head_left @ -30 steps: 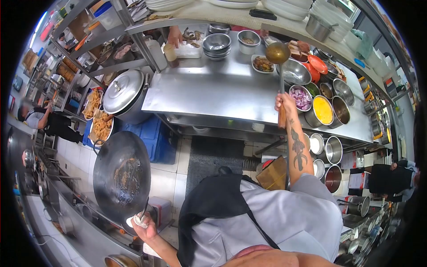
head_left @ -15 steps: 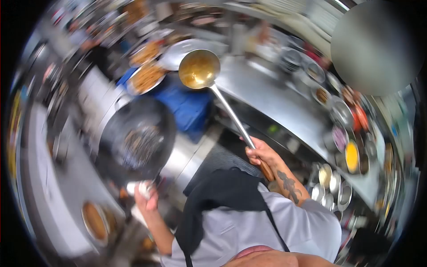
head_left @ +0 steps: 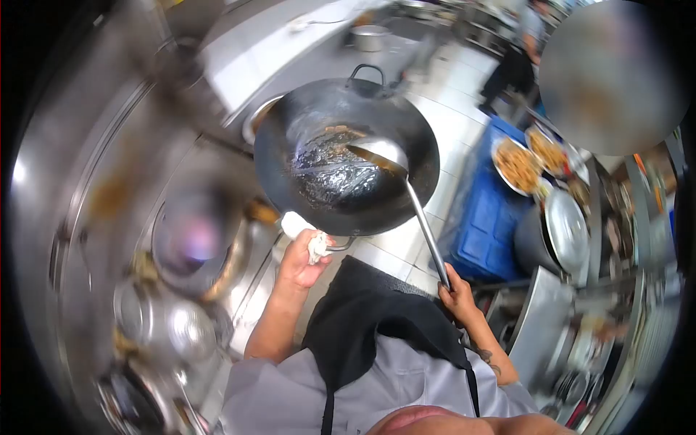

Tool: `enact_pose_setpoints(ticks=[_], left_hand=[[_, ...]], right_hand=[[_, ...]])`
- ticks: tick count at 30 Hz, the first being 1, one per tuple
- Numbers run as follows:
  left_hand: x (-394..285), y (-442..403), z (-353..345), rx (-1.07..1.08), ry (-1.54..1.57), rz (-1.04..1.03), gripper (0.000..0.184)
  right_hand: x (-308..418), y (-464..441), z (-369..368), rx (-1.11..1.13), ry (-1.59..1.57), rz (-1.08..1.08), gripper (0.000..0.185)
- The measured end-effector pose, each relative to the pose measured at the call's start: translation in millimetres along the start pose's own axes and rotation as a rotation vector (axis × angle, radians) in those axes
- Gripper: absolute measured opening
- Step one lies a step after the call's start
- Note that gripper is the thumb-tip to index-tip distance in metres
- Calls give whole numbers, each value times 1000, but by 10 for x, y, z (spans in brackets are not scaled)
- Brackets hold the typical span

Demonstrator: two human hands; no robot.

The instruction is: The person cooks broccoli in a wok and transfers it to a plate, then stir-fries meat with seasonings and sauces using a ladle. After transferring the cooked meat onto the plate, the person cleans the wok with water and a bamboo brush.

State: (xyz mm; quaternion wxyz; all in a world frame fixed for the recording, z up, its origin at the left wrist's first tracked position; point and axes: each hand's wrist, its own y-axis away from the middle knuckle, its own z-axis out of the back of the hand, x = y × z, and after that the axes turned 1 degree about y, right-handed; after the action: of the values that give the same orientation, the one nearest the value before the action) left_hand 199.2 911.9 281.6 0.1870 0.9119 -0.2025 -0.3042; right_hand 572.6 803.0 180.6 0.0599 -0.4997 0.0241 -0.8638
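Note:
My left hand (head_left: 303,262) grips the near handle of a large black wok (head_left: 391,196) through a white cloth (head_left: 317,247). The wok hangs in front of me, its inside dark and shiny with some brown residue. In my right hand (head_left: 457,292) is the handle of a long metal ladle (head_left: 425,230). The ladle's bowl is over the inside of the wok, tipped, with brown liquid at its edge. Whether the bowl touches the wok I cannot tell.
A stove with a burner flame (head_left: 198,243) and pots is at the left. At the right stand a blue bin (head_left: 475,225), plates of fried food (head_left: 516,167) and a lidded pot (head_left: 565,230). A person (head_left: 513,65) stands at the upper right.
The view has swung left, from the steel counter to the stove. The ladle has come from over the counter to inside the wok and has tipped. Both hands have kept their holds.

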Motion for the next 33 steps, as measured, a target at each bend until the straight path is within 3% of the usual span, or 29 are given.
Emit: enact_pose_setpoints(ticks=[7, 11, 12, 15, 16, 17, 23, 25, 26, 27, 28, 30, 33], left_hand=[[435, 255, -281, -302, 237, -414, 11], [604, 307, -257, -348, 349, -570, 11], [645, 293, -237, -352, 337, -598, 11], [695, 119, 56, -322, 464, -688, 12], [677, 85, 72, -307, 477, -721, 10], [665, 57, 101, -327, 504, -744, 9], [707, -194, 420, -455, 536, -841, 7], [765, -418, 761, -368, 583, -867, 6], [784, -589, 802, -436, 607, -870, 4], [-131, -362, 1714, -539, 720, -833, 3], [-251, -63, 2303, -497, 735, -821, 3], [-289, -268, 2848, -411, 738, -814, 7], [-356, -345, 2777, -552, 706, -773, 7]], right_hand=[[-422, -1367, 96, 298, -17, 272, 54], [196, -1975, -46, 372, -228, 405, 55], [279, -2104, -69, 322, -279, 545, 51], [-16, -2346, -255, 695, -131, 207, 43], [-211, -2392, -445, 506, -234, 453, 28], [-223, -2407, -454, 581, -261, 372, 29], [-281, -2478, -687, 678, -208, 395, 33], [-644, -2593, -1076, 713, -214, 445, 29], [-794, -2729, -1199, 750, -159, 448, 28], [-174, -2984, -2436, 848, -37, 409, 27], [-7, -2744, -3022, 873, -103, 376, 25], [479, -2771, -3216, 944, -158, 226, 26], [1282, -2863, -3493, 1022, -255, 176, 28]])
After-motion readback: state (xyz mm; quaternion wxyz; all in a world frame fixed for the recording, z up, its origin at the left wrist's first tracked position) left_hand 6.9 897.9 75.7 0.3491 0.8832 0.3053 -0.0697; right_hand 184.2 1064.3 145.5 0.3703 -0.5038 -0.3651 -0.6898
